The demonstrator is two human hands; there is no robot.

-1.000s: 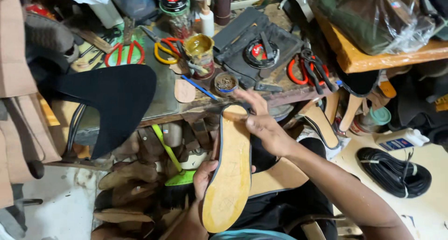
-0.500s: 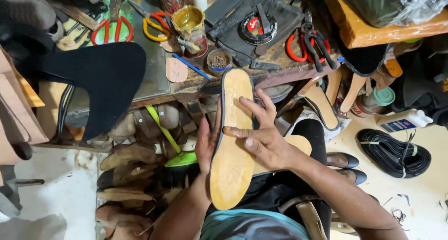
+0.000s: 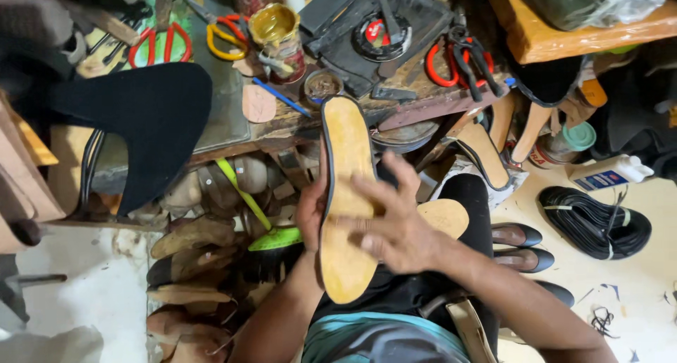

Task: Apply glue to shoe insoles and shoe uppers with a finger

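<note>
The person holds a long tan shoe sole (image 3: 345, 194) with a dark edge upright in front of the lap, its toe end pointing away toward the workbench (image 3: 233, 134). The left hand (image 3: 310, 211) grips the sole from behind its left edge, fingers curled round the back, so only the thumb side shows. The right hand (image 3: 391, 222) lies flat across the sole's middle, fingers spread and pressing on the tan face.

Half a second ago the right hand sat a little lower on the sole, with its fingers stretched up toward the toe end; now the fingers point leftward across the face. The sole itself has stayed at much the same tilt.

Just beyond the sole's far tip sits a small round tin (image 3: 322, 86), and past that a yellow glue can (image 3: 276, 31). To the right of the right hand, a second tan sole (image 3: 446, 217) rests on the person's dark-trousered knee. Left of the left hand, a green-handled brush (image 3: 271, 239) lies among worn shoe lasts (image 3: 194, 236). Farther left a black sheet (image 3: 144, 119) hangs over the bench edge. Red-handled scissors (image 3: 163, 45) and yellow-handled scissors (image 3: 226, 38) lie on the bench beyond.
</note>
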